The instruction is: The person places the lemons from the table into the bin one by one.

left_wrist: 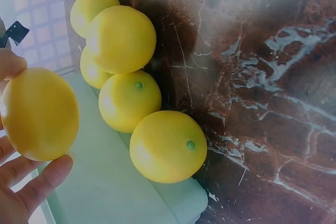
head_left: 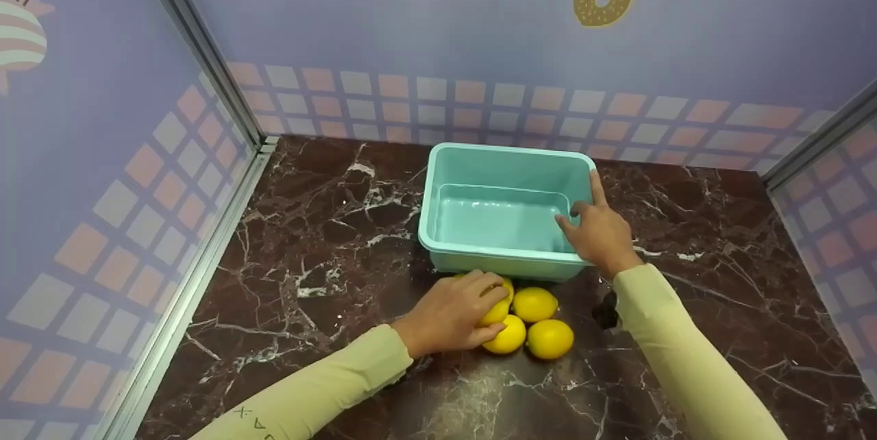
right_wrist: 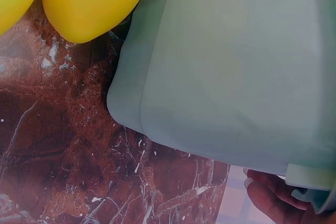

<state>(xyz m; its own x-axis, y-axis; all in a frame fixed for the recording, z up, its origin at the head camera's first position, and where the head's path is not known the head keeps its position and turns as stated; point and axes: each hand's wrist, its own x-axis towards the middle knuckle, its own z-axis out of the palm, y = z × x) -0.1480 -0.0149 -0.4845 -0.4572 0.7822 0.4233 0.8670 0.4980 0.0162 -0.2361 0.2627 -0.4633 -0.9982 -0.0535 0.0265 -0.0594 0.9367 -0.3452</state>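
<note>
My left hand (head_left: pixel 452 310) holds a yellow lemon (left_wrist: pixel 39 114) between its thumb and fingertips, in front of the basin and over the other fruit. Several more lemons (head_left: pixel 550 339) lie clustered on the table against the near side of the basin; part of the group is hidden under the left hand in the head view. The pale turquoise plastic basin (head_left: pixel 507 253) is rectangular, with nothing inside it. At its right side, my right hand (head_left: pixel 604 231) grips the rim, one finger stretched along the edge and others bent over the inside.
The table (head_left: pixel 308 330) is dark red-brown marble with white veins. Behind the basin rises a lilac wall (head_left: pixel 479 29) with checkered tiles, and side panels (head_left: pixel 68 152) stand left and right. A small dark object (head_left: pixel 606 310) sits by the right wrist.
</note>
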